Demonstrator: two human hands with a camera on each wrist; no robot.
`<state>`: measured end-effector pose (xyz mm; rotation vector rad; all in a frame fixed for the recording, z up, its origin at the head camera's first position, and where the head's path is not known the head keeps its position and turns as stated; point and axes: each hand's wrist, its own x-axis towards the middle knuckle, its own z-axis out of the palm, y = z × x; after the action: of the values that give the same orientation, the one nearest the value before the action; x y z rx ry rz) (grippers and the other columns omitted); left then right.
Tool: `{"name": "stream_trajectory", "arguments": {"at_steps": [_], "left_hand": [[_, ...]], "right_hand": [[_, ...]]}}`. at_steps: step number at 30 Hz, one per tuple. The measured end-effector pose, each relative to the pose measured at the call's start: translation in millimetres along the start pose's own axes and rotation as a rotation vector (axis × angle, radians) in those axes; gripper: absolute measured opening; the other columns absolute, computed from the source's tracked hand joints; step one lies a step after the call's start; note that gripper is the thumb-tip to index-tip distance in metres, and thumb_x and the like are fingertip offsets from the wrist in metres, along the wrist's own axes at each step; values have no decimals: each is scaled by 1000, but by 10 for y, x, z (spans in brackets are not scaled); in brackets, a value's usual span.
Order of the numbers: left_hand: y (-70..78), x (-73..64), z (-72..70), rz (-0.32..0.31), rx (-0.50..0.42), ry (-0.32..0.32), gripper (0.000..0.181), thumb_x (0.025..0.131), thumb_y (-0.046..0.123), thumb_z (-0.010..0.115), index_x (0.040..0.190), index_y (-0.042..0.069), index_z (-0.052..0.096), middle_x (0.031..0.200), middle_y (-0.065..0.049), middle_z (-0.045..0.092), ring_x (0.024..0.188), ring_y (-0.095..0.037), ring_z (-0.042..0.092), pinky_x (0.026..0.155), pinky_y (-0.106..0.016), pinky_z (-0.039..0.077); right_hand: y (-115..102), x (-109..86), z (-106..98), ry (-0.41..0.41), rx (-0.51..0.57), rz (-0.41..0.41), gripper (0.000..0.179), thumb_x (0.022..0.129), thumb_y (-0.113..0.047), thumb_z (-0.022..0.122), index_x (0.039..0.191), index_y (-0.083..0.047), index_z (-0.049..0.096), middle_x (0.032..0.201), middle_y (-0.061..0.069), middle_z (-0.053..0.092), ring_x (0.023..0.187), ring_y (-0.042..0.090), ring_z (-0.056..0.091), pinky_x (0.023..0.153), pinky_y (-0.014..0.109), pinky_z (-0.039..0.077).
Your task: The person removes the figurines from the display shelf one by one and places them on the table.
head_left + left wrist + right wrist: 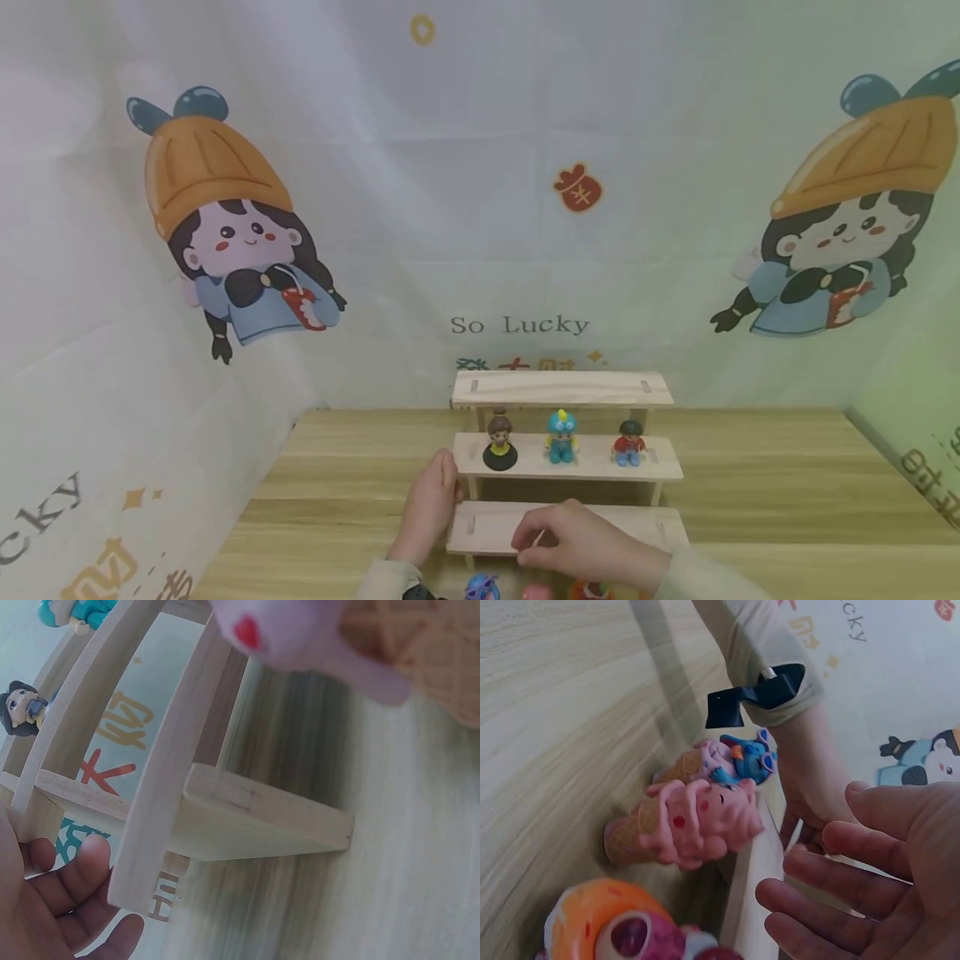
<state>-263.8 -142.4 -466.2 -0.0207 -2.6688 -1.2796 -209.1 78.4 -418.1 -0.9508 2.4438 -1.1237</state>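
A three-tier wooden display shelf (562, 387) stands on the table. My left hand (427, 504) is at the left end of its middle tier, fingers loosely bent beside the wood; the left wrist view shows the fingertips (94, 855) right at the edge. Over the lowest tier is my right hand (573, 537), its fingers relaxed and holding nothing. Near it in the right wrist view are a pink ice-cream-cone figurine (697, 821), a blue figurine with sunglasses on a cone (750, 759) and an orange doughnut-ring figurine (604, 907).
On the middle tier stand a brown-haired figurine on a black base (499, 442), a teal-capped toy figure (562, 437) and a red-jacketed toy figure (628, 443). Behind the shelf hangs a printed white cloth (465, 208). The wood-grain table (330, 475) extends to both sides.
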Motion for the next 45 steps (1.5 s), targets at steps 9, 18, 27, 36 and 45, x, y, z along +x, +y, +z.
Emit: {"name": "stream_trajectory", "arguments": {"at_steps": [9,18,27,36,45], "left_hand": [[41,70,-27,21,-7,9,35,105,28,25,81,12,43,64,0,51,55,-15,43,52,-28,36],[-12,-21,10,-3,-5,-15,33,105,25,27,80,11,44,62,-1,50,53,-15,43,50,-28,36],[-20,-11,15,8,6,-8,33,105,26,27,80,11,43,62,0,51,54,-15,42,51,-28,36],[-8,8,2,-2,-2,-13,34,105,28,26,82,11,44,63,-1,51,54,-15,43,50,-28,37],[0,5,5,10,14,-14,32,105,24,28,81,11,44,63,-1,52,53,-15,42,49,-27,36]], "right_hand": [[61,-300,-314,161,-58,-41,16,91,-23,65,97,-9,69,90,-3,71,80,0,62,71,21,51],[204,-594,-350,198,-75,-3,14,91,-23,64,94,-10,68,91,-1,71,82,-1,61,67,21,51],[338,-845,-554,283,-4,36,20,94,-22,60,100,-4,67,99,10,69,87,0,60,70,22,52],[341,-958,-757,503,-9,216,19,93,-23,61,102,-7,66,96,7,69,84,18,65,65,25,54],[332,-847,-869,727,-215,197,13,89,-14,66,99,-6,67,94,3,71,87,18,66,73,30,54]]}}
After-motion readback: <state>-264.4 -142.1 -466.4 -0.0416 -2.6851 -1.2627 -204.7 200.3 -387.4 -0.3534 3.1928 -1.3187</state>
